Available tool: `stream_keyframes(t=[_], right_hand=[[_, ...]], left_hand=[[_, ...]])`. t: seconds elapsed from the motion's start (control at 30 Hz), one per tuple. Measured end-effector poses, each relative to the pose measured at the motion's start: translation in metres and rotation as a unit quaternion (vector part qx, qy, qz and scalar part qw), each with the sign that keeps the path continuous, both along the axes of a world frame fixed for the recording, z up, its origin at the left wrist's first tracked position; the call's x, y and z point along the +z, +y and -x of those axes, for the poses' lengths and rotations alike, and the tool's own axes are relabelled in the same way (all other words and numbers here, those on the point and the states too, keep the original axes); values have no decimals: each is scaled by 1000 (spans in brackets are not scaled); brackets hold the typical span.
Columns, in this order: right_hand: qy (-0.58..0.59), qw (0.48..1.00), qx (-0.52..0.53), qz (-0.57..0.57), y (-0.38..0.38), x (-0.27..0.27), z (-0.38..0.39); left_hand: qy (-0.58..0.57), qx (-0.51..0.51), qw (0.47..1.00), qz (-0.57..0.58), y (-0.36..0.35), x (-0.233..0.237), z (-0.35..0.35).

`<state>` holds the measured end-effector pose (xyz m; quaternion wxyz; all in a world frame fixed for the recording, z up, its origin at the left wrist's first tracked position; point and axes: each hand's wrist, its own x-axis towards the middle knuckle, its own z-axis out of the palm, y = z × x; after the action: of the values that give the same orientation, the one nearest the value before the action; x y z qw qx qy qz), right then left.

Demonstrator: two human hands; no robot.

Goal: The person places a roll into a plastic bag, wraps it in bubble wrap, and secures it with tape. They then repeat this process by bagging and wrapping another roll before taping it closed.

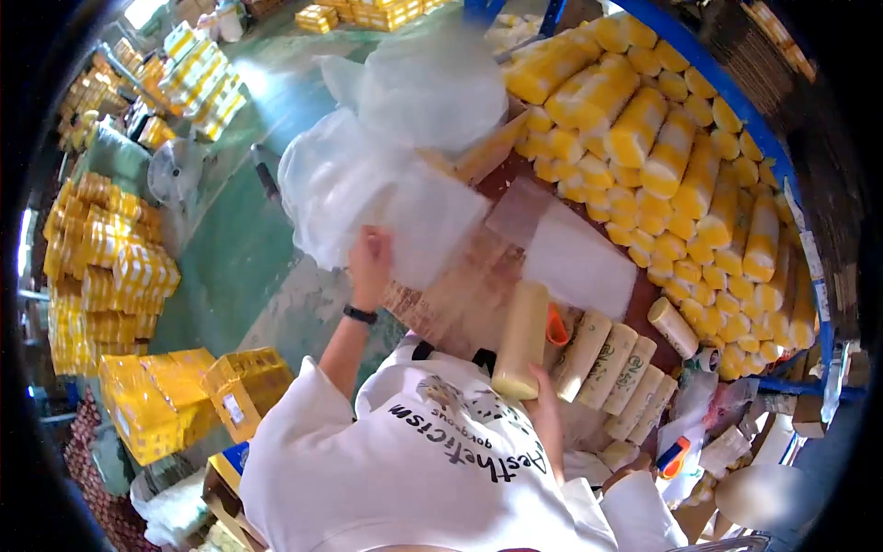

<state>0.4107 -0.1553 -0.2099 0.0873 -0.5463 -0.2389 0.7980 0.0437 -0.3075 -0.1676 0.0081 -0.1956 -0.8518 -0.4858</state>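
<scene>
My left hand (370, 256) is closed, slightly blurred, at the near edge of a translucent plastic sheet (414, 221); its fingers seem to pinch the film. A bulky pile of clear plastic (317, 175) lies beyond it. My right hand (544, 394) grips the lower end of a pale cream cylindrical roll (521, 336), which stands tilted in front of my chest. Just right of that roll is an orange ring-shaped object (556, 326), perhaps a tape dispenser's part. Several similar pale rolls with green print (607, 363) lie side by side on the table.
Yellow-and-white rolls (662, 152) are stacked high at the right behind a blue frame (736, 87). A white sheet (579, 262) lies on the table. Yellow-taped boxes (152, 405) stand at left. Another person's sleeve (639, 511) appears at lower right, near an orange-and-blue tape dispenser (673, 457).
</scene>
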Motion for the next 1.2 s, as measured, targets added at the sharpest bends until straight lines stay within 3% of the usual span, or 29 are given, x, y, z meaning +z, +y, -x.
stream_keyframes(t=[0.03,0.13,0.17,0.27,0.3,0.37,0.4,0.43,0.5,0.6,0.67,0.77,0.8,0.87,0.97,1.07,1.17,1.2], right_hand=[[13,1000,0,15,2,-4,5],[4,999,38,17,10,-13,15],[-6,998,56,10,13,-17,20],[74,981,131,-126,18,-49,28],[49,975,149,-157,19,-57,31],[-1,959,182,-218,23,-67,36],[7,958,191,-212,25,-64,37],[16,958,200,-206,28,-56,38],[15,951,227,-211,34,-58,40],[4,931,268,-248,44,-69,44],[19,923,272,-270,43,-59,50],[-42,827,366,-426,48,-85,50],[-84,804,408,-423,49,-84,50],[-166,747,492,-416,48,-76,57],[-285,583,527,-548,40,-99,68],[-232,610,492,-576,34,-83,97],[-274,658,474,-517,33,-59,123],[-191,730,463,-466,35,-55,121]], left_hand=[[-56,48,997,30,-11,-31,9],[212,70,949,221,-38,-115,12],[226,14,925,304,-49,-165,26],[312,14,885,344,-36,-144,-5],[291,-8,898,330,-31,-150,-12],[219,-74,941,248,-11,-155,-39],[138,-172,945,243,0,-153,-60],[56,-267,933,233,9,-147,-83],[-58,-355,892,276,23,-129,-121],[104,-349,823,435,29,-145,-165],[107,-340,821,447,30,-155,-166],[124,-324,824,448,33,-195,-136],[128,-318,827,446,30,-209,-120],[159,-195,902,350,13,-211,-97],[50,-207,884,416,1,-196,-72],[32,-160,941,298,-12,-187,-88],[199,-135,919,312,-13,-196,-108],[217,-148,910,320,-19,-208,-107]])
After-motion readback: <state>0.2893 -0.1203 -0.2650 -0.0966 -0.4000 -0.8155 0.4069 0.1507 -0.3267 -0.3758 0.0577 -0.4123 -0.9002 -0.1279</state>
